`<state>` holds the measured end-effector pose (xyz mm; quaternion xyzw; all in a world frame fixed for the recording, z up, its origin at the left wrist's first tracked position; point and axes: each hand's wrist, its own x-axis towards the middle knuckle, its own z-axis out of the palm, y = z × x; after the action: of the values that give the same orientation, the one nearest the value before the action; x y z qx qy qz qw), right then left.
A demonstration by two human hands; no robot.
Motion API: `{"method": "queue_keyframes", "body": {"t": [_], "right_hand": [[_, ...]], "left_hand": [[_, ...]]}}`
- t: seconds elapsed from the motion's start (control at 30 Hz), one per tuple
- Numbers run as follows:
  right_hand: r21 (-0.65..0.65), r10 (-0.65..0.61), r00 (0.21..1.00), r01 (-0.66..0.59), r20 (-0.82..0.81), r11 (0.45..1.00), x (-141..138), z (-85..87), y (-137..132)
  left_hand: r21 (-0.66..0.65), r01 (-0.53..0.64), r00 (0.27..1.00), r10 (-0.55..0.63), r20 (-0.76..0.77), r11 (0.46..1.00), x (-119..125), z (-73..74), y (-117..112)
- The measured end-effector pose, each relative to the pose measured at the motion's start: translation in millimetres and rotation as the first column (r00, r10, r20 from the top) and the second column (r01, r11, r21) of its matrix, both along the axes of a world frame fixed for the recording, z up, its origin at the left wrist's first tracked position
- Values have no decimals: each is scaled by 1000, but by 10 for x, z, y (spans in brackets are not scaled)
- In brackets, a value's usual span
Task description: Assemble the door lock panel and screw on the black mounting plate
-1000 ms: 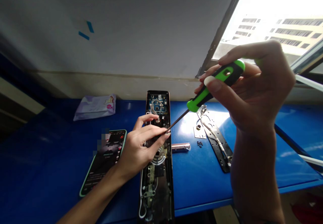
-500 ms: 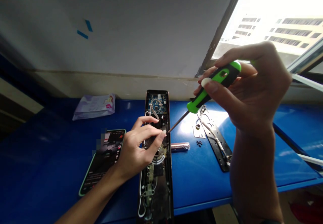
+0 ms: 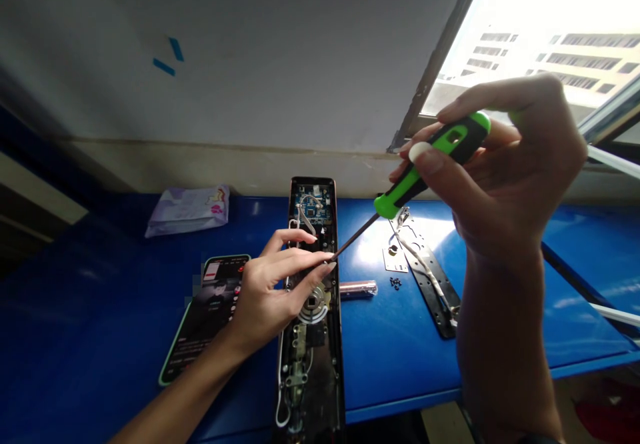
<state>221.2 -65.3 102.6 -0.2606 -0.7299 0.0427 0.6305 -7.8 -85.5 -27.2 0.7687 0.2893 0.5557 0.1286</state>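
A long black lock body [image 3: 313, 337] lies opened on the blue table [image 3: 100, 337], its blue circuit board [image 3: 313, 209] at the far end and a round metal part [image 3: 312, 303] in the middle. My right hand [image 3: 505, 177] is raised and closed round the green and black handle of a screwdriver [image 3: 430, 164]. Its thin shaft slants down left to the lock's right edge. My left hand [image 3: 275, 291] rests over the lock, thumb and fingers pinched at the shaft's tip; what they hold is too small to see.
A phone [image 3: 207, 314] with a lit screen lies left of the lock. A purple packet [image 3: 187, 211] sits at the back left. Right of the lock are a small metal cylinder [image 3: 357, 289], several tiny screws [image 3: 396, 283] and a black metal plate [image 3: 430, 281]. A window is at the upper right.
My right hand has lifted the screwdriver handle slightly up and right. My left hand's fingers stay at the tip, shifted a little to the right.
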Motion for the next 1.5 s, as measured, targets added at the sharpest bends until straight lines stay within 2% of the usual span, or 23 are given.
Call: {"method": "queue_keyframes", "body": {"t": [0.17, 0.3, 0.47, 0.67, 0.87, 1.1, 1.23, 1.5], "right_hand": [[-27, 70, 998, -70, -5, 997, -3, -10, -20], [-98, 43, 999, -45, -22, 994, -8, 0, -25], [-1, 22, 1000, -22, 6, 1000, -3, -4, 10], [-28, 55, 997, -57, -52, 998, -16, -30, 18], [-154, 21, 999, -28, -48, 988, 51, -19, 37], [-333, 51, 995, -79, -90, 940, 129, -27, 65], [-362, 30, 996, -58, -82, 931, 127, -18, 50], [-340, 70, 993, -97, -91, 935, 124, -7, 24]], "left_hand": [[-92, -9, 999, 12, 36, 996, -8, -28, -18], [-162, -6, 997, 18, 75, 987, -15, -39, -35], [-203, -18, 996, 35, 82, 979, -6, -46, -35], [-181, -17, 996, 32, 80, 983, -4, -39, -21], [-153, 18, 997, -6, 80, 988, -16, -68, -19], [-187, 18, 988, 11, 155, 982, 9, -55, -36], [-240, 3, 988, 34, 151, 971, 17, -25, -53], [-336, 23, 980, 45, 193, 942, 26, -36, -61]]}}
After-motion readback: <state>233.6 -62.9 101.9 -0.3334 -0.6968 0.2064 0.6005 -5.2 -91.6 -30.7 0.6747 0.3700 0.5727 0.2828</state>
